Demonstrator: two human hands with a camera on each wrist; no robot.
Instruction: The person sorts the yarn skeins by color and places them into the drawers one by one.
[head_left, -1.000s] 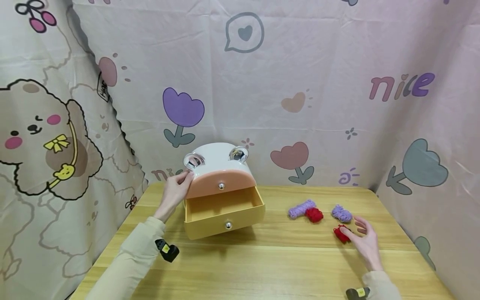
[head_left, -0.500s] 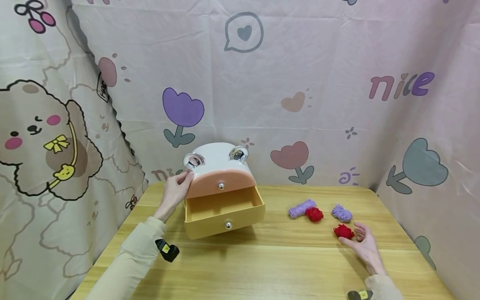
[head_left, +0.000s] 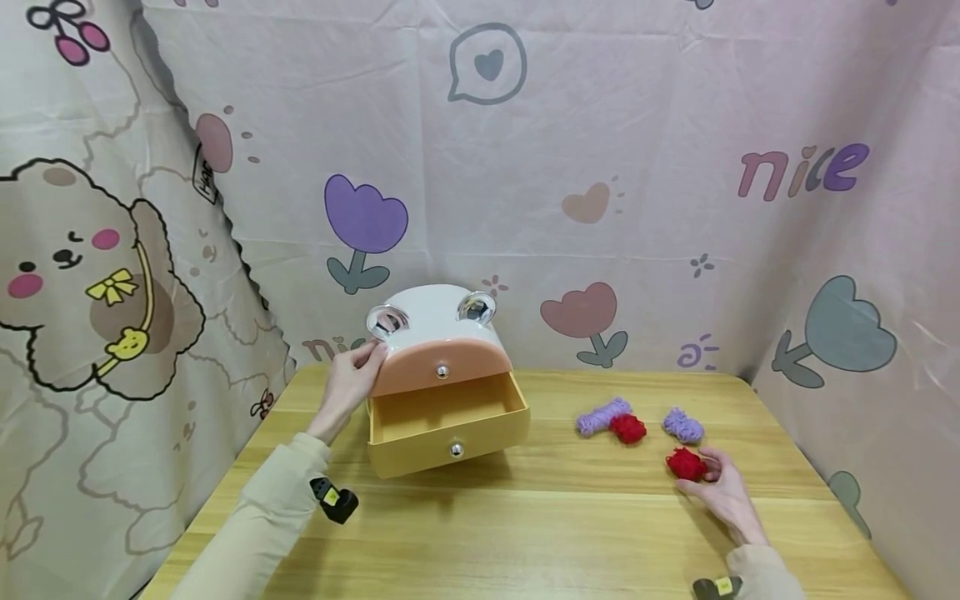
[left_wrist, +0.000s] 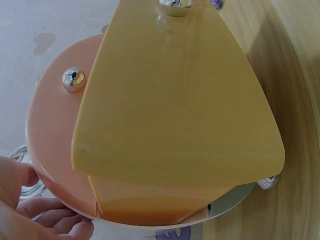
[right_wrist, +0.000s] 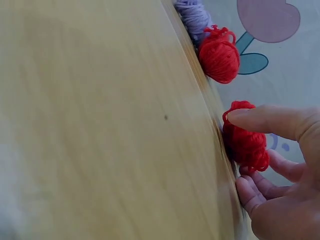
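A small white storage box (head_left: 438,317) with silver ear-like rings stands on the table. Its peach upper drawer (head_left: 420,367) is closed, while the yellow lower drawer (head_left: 420,452) is pulled out and bare inside. My left hand (head_left: 351,385) grips the box's upper left edge; in the left wrist view its thumb and curled fingers (left_wrist: 55,215) lie at the rim beside the peach front. At the right, my right hand (head_left: 727,498) pinches a red yarn ball (head_left: 686,464) between thumb and fingers. The right wrist view shows the thumb on that yarn (right_wrist: 245,137), low over the tabletop.
A purple yarn bundle (head_left: 682,426) lies just behind the right hand. Further left, another purple bundle (head_left: 603,417) touches a second red yarn ball (head_left: 628,429). The wooden table (head_left: 570,533) ends at a printed cloth (head_left: 480,192) behind and at both sides.
My right hand's fingers opened away from the red yarn ball, then closed in around it again from the right. The left hand and box have stayed put.
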